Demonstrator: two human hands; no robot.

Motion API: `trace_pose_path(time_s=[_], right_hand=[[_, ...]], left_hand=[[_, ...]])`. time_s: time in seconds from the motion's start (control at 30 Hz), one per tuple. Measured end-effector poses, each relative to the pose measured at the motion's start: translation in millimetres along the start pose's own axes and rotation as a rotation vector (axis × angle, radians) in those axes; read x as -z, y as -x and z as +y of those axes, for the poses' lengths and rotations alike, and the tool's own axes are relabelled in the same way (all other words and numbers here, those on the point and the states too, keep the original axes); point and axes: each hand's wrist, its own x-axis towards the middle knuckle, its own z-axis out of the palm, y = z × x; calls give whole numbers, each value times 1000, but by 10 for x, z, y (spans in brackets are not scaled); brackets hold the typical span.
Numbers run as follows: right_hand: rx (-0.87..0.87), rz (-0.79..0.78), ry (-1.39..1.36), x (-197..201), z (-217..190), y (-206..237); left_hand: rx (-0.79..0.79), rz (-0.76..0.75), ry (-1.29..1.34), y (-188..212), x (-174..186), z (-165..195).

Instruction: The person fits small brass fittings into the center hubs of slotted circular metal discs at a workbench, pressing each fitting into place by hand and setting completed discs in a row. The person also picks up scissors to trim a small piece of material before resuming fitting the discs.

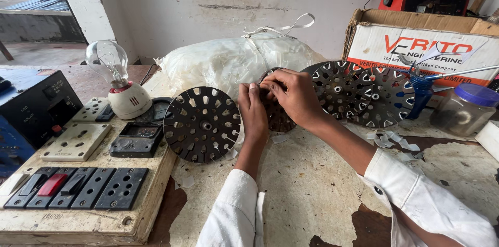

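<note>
At upper right stands a brown cardboard box (416,34) with a white label in red letters. Your left hand (253,112) and right hand (293,96) grip the dark slotted metal disc (278,117) at frame centre, fingers closed on it.

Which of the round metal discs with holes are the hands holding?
The disc in the middle, mostly hidden behind the left hand and right hand. The other discs lean untouched on either side.
</note>
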Motion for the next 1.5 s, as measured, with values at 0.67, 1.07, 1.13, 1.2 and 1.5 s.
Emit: trace_pose_path(time_s=[0.67,1.07,1.13,1.2,1.5], right_hand=[[182,-82,299,-6,-17,-103],[132,-110,115,45,35,-79],[118,-112,149,44,12,-84],[123,-101,173,58,4,-74],[267,-295,217,19,279,-72]], left_hand=[[20,-39,117,-49,76,22],[12,-34,114,-39,95,35],[21,-32,109,-37,103,43],[55,-33,113,-32,96,63],[-8,-32,-33,3,38,121]])
